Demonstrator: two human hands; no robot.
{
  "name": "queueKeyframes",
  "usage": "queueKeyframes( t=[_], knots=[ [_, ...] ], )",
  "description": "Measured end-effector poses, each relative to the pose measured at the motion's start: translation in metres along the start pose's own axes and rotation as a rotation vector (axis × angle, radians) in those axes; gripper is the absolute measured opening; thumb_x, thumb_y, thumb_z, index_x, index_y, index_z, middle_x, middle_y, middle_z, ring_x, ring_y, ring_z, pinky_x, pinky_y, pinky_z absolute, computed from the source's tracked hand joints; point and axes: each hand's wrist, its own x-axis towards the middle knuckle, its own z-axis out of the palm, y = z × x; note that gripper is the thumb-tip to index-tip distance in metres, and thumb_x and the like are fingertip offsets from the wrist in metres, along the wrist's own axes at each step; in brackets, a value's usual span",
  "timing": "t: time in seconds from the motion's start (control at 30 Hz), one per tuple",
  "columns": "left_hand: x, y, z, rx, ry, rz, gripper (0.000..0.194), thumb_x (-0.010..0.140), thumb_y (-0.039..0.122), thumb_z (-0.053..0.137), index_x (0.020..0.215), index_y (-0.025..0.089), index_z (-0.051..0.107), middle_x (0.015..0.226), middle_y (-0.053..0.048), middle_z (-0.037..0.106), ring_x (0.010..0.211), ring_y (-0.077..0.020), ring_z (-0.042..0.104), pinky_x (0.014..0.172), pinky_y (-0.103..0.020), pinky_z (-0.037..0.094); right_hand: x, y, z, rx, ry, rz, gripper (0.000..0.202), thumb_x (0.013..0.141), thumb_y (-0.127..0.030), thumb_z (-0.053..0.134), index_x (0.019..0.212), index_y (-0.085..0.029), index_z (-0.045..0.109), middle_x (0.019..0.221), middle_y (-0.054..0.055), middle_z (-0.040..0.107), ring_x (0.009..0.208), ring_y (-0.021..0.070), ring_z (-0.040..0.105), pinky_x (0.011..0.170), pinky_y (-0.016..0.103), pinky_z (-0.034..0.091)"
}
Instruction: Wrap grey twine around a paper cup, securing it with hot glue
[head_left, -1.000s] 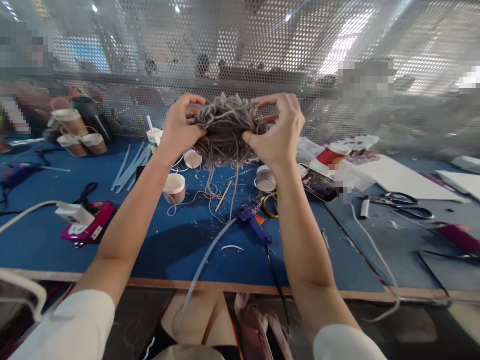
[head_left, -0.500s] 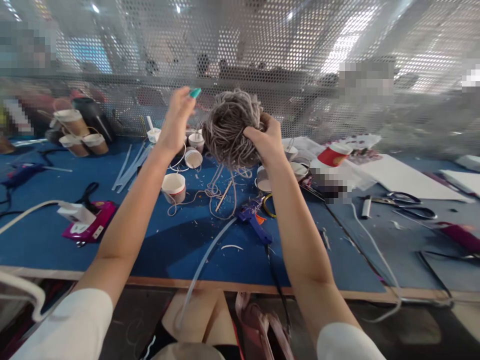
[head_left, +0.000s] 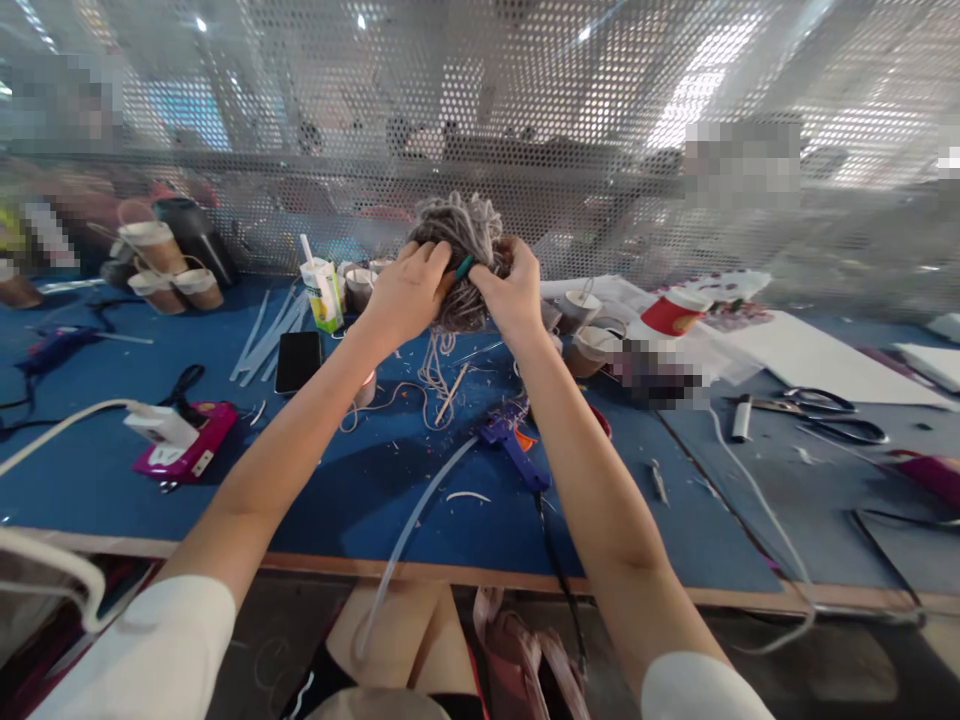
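The left hand (head_left: 409, 292) and right hand (head_left: 519, 297) are closed around a yarn bundle (head_left: 463, 222). A glue gun (head_left: 529, 466) lies below the grip.

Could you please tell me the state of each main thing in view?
Grey yarn bundle: raised, held by left hand and right hand.
Blue glue gun: lying down, glue stick loaded.
Drink carton: upright, straw in.
Power strip: white adapter plugged in.
Scissors: lying unheld.
Black phone-like slab: face dark.
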Motion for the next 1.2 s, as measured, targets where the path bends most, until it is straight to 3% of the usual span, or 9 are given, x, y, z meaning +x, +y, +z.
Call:
queueKeyframes(
  t=[0.1, 0.2, 0.4, 0.5, 0.6, 0.7, 0.87, 1.03, 1.2],
  knots=[
    [0.003, -0.003, -0.003, -0.191, 0.015, 0.021, 0.014, 0.090, 0.015, 0.044, 0.080, 0.019, 0.052, 0.085, -0.006, 0.057, 0.097, -0.0251, 0.056, 0.096, -0.038, 0.039, -0.002, -0.011, 0.002, 0.069, 0.109, 0.103, 0.026, 0.067, -0.024, 0.058, 0.092, -0.022, 0.050, 0.096, 0.006, 0.062, 0.096, 0.0229, 0.059, 0.094, 0.044, 0.049],
    [0.007, -0.004, -0.007, -0.461, 0.023, -0.028, 0.030, 0.089, 0.014, 0.050, 0.061, 0.020, 0.041, 0.063, 0.001, 0.041, 0.068, -0.0153, 0.047, 0.082, -0.030, 0.041, -0.003, -0.015, 0.002, 0.140, 0.088, 0.193, 0.024, 0.064, -0.024, 0.060, 0.085, -0.022, 0.050, 0.090, 0.004, 0.064, 0.091, 0.0224, 0.061, 0.092, 0.043, 0.051],
    [0.011, -0.008, 0.001, -0.974, 0.002, -0.334, 0.035, 0.088, 0.009, 0.050, 0.055, 0.017, 0.042, 0.056, 0.005, 0.036, 0.052, -0.0077, 0.035, 0.060, -0.021, 0.034, -0.002, -0.020, -0.009, 0.394, -0.172, 0.520, 0.014, 0.061, -0.024, 0.061, 0.072, -0.021, 0.052, 0.076, 0.005, 0.061, 0.082, 0.0246, 0.062, 0.082, 0.045, 0.054],
    [0.011, -0.008, 0.007, -1.119, -0.007, -0.483, 0.031, 0.089, 0.011, 0.050, 0.061, 0.017, 0.041, 0.058, 0.005, 0.037, 0.049, -0.0058, 0.034, 0.052, -0.018, 0.029, -0.003, -0.029, -0.022, 0.472, -0.239, 0.390, 0.025, 0.068, -0.031, 0.060, 0.090, -0.021, 0.060, 0.099, 0.007, 0.064, 0.100, 0.0265, 0.061, 0.091, 0.047, 0.051],
    [0.010, -0.008, 0.009, -1.200, -0.006, -0.511, 0.026, 0.091, 0.013, 0.049, 0.066, 0.017, 0.044, 0.059, 0.006, 0.037, 0.049, -0.0052, 0.035, 0.050, -0.017, 0.027, -0.006, -0.035, -0.025, 0.197, -0.123, 0.095, 0.049, 0.067, -0.032, 0.067, 0.114, -0.028, 0.057, 0.131, 0.005, 0.055, 0.129, 0.0293, 0.045, 0.105, 0.053, 0.041],
    [0.010, -0.006, 0.008, -1.271, -0.019, -0.486, 0.018, 0.091, 0.014, 0.048, 0.073, 0.018, 0.051, 0.064, 0.005, 0.044, 0.052, -0.0055, 0.042, 0.052, -0.017, 0.032, -0.009, -0.034, -0.015, -0.045, -0.144, -0.113, 0.052, 0.066, -0.024, 0.069, 0.116, -0.028, 0.056, 0.133, 0.006, 0.055, 0.131, 0.0293, 0.044, 0.110, 0.054, 0.036],
    [0.010, -0.007, 0.006, -1.290, -0.023, -0.464, 0.018, 0.089, 0.012, 0.051, 0.071, 0.017, 0.050, 0.062, 0.005, 0.042, 0.050, -0.0049, 0.041, 0.050, -0.016, 0.032, -0.011, -0.025, 0.000, -0.164, -0.124, -0.127, 0.034, 0.070, -0.018, 0.064, 0.104, -0.025, 0.058, 0.113, 0.008, 0.063, 0.116, 0.0297, 0.054, 0.105, 0.054, 0.039],
    [0.010, -0.013, 0.007, -1.218, -0.038, -0.415, 0.022, 0.093, 0.020, 0.046, 0.072, 0.018, 0.048, 0.063, 0.005, 0.039, 0.053, -0.0058, 0.045, 0.054, -0.018, 0.038, -0.008, -0.015, -0.004, -0.246, -0.114, -0.169, 0.033, 0.072, -0.021, 0.065, 0.103, -0.026, 0.060, 0.111, 0.008, 0.059, 0.115, 0.0327, 0.051, 0.105, 0.061, 0.034],
    [0.011, -0.012, 0.001, -1.303, 0.022, -0.352, 0.028, 0.096, 0.020, 0.040, 0.068, 0.019, 0.044, 0.064, 0.003, 0.041, 0.054, -0.0057, 0.043, 0.054, -0.018, 0.038, -0.005, -0.006, -0.009, -0.238, -0.093, -0.170, 0.027, 0.075, -0.024, 0.065, 0.102, -0.026, 0.062, 0.108, 0.008, 0.058, 0.113, 0.0304, 0.051, 0.103, 0.057, 0.038]
  ],
)
